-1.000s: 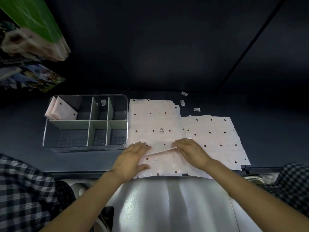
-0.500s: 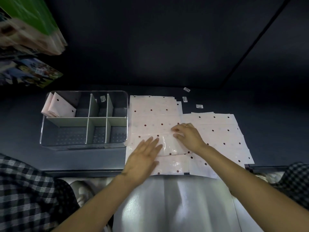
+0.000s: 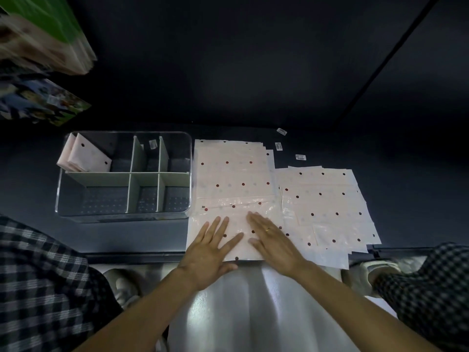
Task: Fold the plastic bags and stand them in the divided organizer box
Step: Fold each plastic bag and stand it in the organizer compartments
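A pale pink plastic bag [image 3: 233, 174] with dark dots lies flat on the dark table, its near part folded over toward me. My left hand [image 3: 212, 246] and my right hand [image 3: 271, 240] both press flat on that folded part, fingers straight and spread. A clear divided organizer box [image 3: 61, 196] with pale green dividers stands to the left of the bag. Folded dotted bags [image 3: 85, 157] stand tilted in its far left compartment. A second stack of flat dotted bags [image 3: 327, 207] lies to the right.
Three small barcode stickers [image 3: 300, 157] lie on the table behind the right stack. Coloured packages [image 3: 43, 34] hang at the upper left. The table's front edge [image 3: 132, 255] runs just below my wrists, with my white lap beneath.
The bag's near part has been folded away from me and both hands have drawn back onto it, flattening it. My right hand moved from the fold line toward the table edge.
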The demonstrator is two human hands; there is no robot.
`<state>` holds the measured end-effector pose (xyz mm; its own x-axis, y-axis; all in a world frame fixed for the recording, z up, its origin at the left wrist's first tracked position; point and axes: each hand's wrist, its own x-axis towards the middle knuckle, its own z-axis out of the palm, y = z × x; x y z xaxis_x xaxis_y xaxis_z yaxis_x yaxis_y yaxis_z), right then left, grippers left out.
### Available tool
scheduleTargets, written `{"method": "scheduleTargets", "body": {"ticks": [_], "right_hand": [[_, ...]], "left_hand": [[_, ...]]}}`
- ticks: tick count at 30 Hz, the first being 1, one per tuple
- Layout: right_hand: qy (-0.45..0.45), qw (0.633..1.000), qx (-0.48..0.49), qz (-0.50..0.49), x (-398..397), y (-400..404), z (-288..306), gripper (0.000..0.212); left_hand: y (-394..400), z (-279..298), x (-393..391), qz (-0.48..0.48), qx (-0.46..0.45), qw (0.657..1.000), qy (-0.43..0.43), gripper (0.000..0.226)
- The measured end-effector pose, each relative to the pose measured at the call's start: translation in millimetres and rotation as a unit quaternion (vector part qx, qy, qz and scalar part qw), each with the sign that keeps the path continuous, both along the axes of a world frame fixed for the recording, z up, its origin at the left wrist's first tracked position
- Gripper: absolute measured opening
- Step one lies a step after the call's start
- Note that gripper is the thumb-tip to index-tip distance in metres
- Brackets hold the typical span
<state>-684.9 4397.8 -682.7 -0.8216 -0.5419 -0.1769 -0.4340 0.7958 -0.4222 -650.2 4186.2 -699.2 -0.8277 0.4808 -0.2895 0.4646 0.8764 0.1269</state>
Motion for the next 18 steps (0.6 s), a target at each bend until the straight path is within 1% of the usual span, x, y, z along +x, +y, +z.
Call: {"method": "scheduleTargets", "body": {"ticks": [2, 6, 9, 10, 11, 13, 14, 16, 18], "right_hand": [[-0.004, 1.0, 0.017, -0.025, -6.6, 23.4, 5.2, 0.058], [-0.014, 0.997, 0.073, -0.027, -18.7, 44.8, 14.9, 0.06], [0.033, 0.981, 0.182, 0.051, -28.6, 45.2, 19.1, 0.063], [0.062, 0.973, 0.206, 0.08, -30.5, 44.1, 23.0, 0.062], [0.109, 0.963, 0.221, 0.108, -31.8, 42.6, 28.1, 0.056], [0.212, 0.946, 0.204, 0.136, -30.5, 40.6, 41.3, 0.037], [0.244, 0.941, 0.182, 0.146, -27.7, 40.5, 46.4, 0.031], [0.266, 0.943, 0.12, 0.162, -19.0, 41.2, 52.6, 0.023], [0.251, 0.952, 0.059, 0.165, -6.0, 40.1, 54.5, 0.016]], "left_hand": [[-3.5, -1.1, 0.0, 0.005, 0.007, 1.0, -0.002, 0.07], [-2.5, -1.4, -3.3, 0.017, 0.016, 1.0, -0.017, 0.071], [-0.6, 5.6, -8.9, 0.033, 0.021, 0.998, -0.043, 0.068], [0.8, 9.1, -10.1, 0.044, 0.026, 0.997, -0.053, 0.066], [3.0, 13.1, -10.9, 0.059, 0.032, 0.996, -0.059, 0.064], [10.1, 22.1, -12.4, 0.081, 0.041, 0.995, -0.05, 0.059], [14.7, 26.6, -13.3, 0.085, 0.04, 0.995, -0.035, 0.057], [24.2, 33.7, -14.9, 0.084, 0.037, 0.996, -0.001, 0.055], [31.9, 36.2, -14.3, 0.09, 0.052, 0.995, 0.008, 0.052]]}}
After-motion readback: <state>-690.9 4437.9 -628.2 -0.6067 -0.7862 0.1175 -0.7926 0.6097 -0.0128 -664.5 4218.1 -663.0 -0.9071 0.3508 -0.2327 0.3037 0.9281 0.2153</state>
